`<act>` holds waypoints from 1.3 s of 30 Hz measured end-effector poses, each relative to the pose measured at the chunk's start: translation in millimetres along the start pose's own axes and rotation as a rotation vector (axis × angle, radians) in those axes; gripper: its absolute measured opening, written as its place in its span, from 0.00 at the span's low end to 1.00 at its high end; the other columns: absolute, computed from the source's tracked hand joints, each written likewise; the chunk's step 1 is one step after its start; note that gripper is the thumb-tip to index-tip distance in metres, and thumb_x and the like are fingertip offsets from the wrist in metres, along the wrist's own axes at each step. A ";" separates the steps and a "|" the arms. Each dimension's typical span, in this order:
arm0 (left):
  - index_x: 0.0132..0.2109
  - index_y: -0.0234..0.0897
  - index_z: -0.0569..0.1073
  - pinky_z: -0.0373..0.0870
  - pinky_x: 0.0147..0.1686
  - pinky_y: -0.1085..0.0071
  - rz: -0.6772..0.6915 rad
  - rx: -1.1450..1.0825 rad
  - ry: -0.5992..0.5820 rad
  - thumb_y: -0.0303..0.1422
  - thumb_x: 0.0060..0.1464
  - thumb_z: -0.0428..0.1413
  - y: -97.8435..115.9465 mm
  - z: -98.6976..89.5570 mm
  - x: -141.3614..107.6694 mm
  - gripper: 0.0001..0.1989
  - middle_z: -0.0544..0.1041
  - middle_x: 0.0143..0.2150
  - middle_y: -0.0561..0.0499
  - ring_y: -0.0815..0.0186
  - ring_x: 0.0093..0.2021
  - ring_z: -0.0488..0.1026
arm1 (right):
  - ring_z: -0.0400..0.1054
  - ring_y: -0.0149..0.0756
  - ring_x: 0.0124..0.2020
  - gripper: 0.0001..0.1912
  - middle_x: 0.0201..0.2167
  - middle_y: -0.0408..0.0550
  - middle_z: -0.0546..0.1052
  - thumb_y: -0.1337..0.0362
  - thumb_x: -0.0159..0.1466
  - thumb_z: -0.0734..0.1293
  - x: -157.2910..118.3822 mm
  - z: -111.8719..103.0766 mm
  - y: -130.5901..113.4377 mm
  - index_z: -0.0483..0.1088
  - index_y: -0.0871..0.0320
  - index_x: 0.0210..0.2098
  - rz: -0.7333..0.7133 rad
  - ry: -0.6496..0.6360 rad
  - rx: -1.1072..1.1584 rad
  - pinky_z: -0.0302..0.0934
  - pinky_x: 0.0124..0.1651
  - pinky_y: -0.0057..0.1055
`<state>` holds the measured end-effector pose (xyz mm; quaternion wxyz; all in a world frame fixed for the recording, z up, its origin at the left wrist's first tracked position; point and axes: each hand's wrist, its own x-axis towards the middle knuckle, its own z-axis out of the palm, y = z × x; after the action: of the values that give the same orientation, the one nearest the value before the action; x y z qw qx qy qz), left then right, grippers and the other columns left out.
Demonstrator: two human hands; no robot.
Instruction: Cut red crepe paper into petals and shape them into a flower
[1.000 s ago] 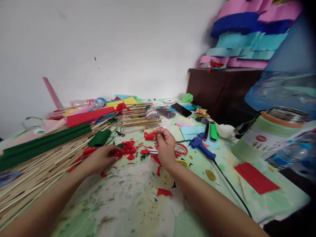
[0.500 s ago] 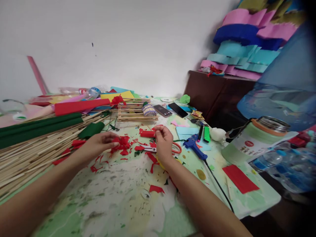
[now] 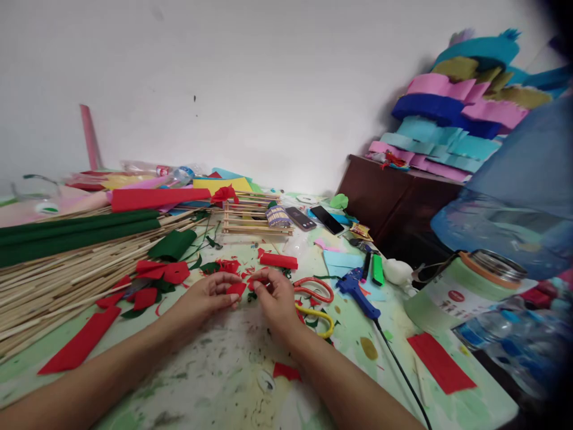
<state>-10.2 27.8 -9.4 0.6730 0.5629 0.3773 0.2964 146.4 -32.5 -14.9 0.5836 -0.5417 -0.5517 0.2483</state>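
Note:
Near the middle of the table, my left hand [image 3: 217, 297] is closed with a small red crepe paper piece [image 3: 236, 289] between thumb and fingers. Close beside it, the fingertips of my right hand [image 3: 276, 298] pinch another bit of red paper [image 3: 254, 278], partly hidden by the fingers. Behind my right hand lies a folded red paper strip [image 3: 278, 261]. Red-handled scissors [image 3: 316, 289] and yellow-handled scissors [image 3: 320, 319] rest to its right, their blades mostly covered by the hand. Red scraps [image 3: 228, 266] are scattered behind my left hand.
Wooden sticks [image 3: 89, 272] and a green paper roll [image 3: 76, 233] fill the left side. A stick frame [image 3: 250, 221] and phones [image 3: 326, 220] stand farther back. A blue glue gun [image 3: 358, 292] with its cord, a green flask [image 3: 452, 292] and red paper [image 3: 441, 362] are at right.
My hands have drawn together, the left moving right toward the right one. My right hand has let go of the red strip, which lies on the table, and pinches a smaller bit.

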 end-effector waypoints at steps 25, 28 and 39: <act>0.31 0.35 0.77 0.67 0.29 0.74 -0.059 -0.139 -0.066 0.38 0.44 0.63 -4.5 9.0 -7.1 0.10 0.80 0.29 0.48 0.68 0.26 0.73 | 0.66 0.31 0.24 0.04 0.24 0.42 0.72 0.67 0.52 0.65 -3.1 6.6 -6.3 0.69 0.58 0.29 0.154 0.031 0.132 0.61 0.29 0.27; 0.32 0.35 0.77 0.68 0.30 0.75 -0.083 -0.241 -0.053 0.41 0.48 0.60 -2.3 10.9 -9.7 0.12 0.81 0.28 0.47 0.69 0.27 0.74 | 0.65 0.30 0.24 0.04 0.24 0.41 0.72 0.67 0.52 0.65 -2.7 6.3 -4.2 0.69 0.58 0.29 0.126 0.040 0.155 0.60 0.29 0.26; 0.27 0.33 0.77 0.65 0.28 0.79 -0.044 -0.253 -0.031 0.30 0.38 0.67 -4.3 11.2 -8.1 0.08 0.77 0.23 0.53 0.73 0.25 0.70 | 0.65 0.30 0.24 0.05 0.26 0.43 0.73 0.66 0.53 0.66 -6.8 4.5 -4.4 0.70 0.59 0.32 0.046 0.005 0.072 0.59 0.27 0.26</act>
<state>-5.3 14.4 -11.3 0.7507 0.4696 0.3389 0.3180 139.2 -38.2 -14.3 0.5981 -0.5334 -0.5286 0.2800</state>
